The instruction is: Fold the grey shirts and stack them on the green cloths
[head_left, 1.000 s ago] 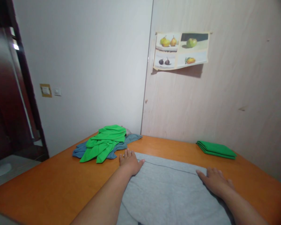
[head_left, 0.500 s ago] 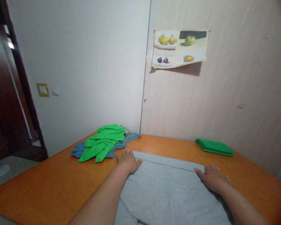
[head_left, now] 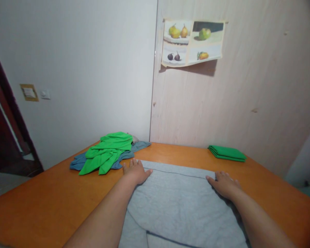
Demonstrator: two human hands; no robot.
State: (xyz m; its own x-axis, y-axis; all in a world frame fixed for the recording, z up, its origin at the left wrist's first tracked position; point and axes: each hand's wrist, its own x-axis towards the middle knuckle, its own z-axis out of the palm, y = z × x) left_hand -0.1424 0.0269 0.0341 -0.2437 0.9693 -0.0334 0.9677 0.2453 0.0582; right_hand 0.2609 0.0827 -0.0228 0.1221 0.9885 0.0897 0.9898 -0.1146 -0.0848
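A grey garment [head_left: 178,203] lies spread flat on the orange table [head_left: 41,203] in front of me. My left hand [head_left: 135,171] rests palm down on its far left corner, fingers stretched out. On the far right corner my right hand [head_left: 224,184] lies flat too, fingers apart. Both forearms reach across the cloth. Neither hand holds anything.
A heap of bright green cloth [head_left: 107,151] on a blue cloth [head_left: 79,162] sits at the back left. A folded green cloth [head_left: 227,153] lies at the back right by the wooden wall. A fruit poster [head_left: 192,43] hangs above. A dark doorway is at left.
Both hands stay flat on the garment's far corners. The view has shifted right and slightly down, so everything sits further left in the picture.
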